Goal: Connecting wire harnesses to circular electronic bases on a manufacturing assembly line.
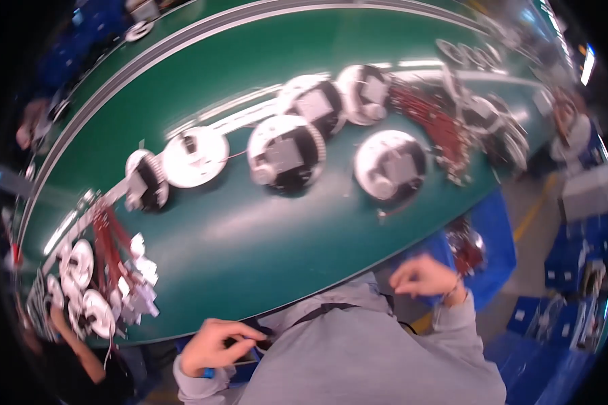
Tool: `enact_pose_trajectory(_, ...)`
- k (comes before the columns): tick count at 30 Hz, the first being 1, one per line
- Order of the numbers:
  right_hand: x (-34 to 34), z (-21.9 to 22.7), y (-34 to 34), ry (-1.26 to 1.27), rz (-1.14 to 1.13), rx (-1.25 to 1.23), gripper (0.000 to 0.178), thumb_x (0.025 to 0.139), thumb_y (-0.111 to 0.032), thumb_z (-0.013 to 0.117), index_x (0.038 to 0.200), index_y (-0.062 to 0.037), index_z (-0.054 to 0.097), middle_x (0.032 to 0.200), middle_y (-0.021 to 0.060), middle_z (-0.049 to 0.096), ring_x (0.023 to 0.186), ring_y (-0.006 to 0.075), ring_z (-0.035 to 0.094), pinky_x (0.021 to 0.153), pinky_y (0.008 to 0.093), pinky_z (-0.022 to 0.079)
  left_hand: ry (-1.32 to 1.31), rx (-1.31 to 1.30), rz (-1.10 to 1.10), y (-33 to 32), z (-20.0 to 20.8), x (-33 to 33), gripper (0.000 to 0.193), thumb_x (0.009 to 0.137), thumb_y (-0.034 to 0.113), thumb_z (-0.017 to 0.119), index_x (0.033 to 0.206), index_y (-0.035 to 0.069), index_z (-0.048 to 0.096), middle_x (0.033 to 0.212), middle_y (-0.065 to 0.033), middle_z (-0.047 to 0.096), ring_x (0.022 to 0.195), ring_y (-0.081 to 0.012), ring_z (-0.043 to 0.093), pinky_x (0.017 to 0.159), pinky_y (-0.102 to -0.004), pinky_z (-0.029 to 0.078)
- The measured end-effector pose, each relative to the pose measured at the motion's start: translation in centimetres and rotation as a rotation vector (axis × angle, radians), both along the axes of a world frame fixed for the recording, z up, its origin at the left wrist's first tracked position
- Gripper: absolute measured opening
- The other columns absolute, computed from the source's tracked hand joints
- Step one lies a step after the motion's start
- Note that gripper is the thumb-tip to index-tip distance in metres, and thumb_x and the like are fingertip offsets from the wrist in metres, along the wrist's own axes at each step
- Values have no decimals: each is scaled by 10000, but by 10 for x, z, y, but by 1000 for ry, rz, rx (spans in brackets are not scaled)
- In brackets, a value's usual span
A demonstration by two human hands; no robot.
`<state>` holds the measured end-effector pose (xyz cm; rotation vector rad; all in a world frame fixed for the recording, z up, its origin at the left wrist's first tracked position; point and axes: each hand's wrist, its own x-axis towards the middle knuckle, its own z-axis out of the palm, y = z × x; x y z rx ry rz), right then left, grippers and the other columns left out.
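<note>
Below the table's near edge, my left hand (216, 343) is in front of my body, thumb and forefinger closed toward each other beside something small and dark that I cannot make out. My right hand (427, 275) hovers off the table's near edge, fingers loosely bent with thumb and forefinger apart; no held thing shows. A black strap (324, 308) crosses my lap between the hands. Nearest to my right hand on the tabletop is a round white lamp base (392, 167) with a dark middle and a pale square block. A similar base (287, 154) lies to its left.
More round units, including a plain white one (196, 156), line the green table (230, 270). Red wire bundles (439, 125) lie at right, others (111, 253) at left beside small white discs (98, 314). A blue bin (496, 236) stands at right. Another person's arm (78, 344) reaches in at left.
</note>
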<state>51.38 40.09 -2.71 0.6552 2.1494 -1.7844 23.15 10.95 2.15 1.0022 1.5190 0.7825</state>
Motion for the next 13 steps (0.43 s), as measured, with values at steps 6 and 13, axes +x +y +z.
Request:
enact_pose_trajectory(6,-36,42,136,535,-732,829,115,706,-93,615,761,8,617,680,91,602,579,155,560,529,275,444,230,229,391,34,-18,-14,167,736,-21,474,879,-41,558,564,-78,573,555,-141,593,546,-234,464)
enact_pose_trajectory(13,-51,-7,169,78,-66,1358,169,620,-121,607,778,-64,633,792,158,560,863,285,536,930,347,309,126,301,462,24,-50,3,153,763,59,510,898,21,570,652,-121,595,595,-180,603,660,-255,463)
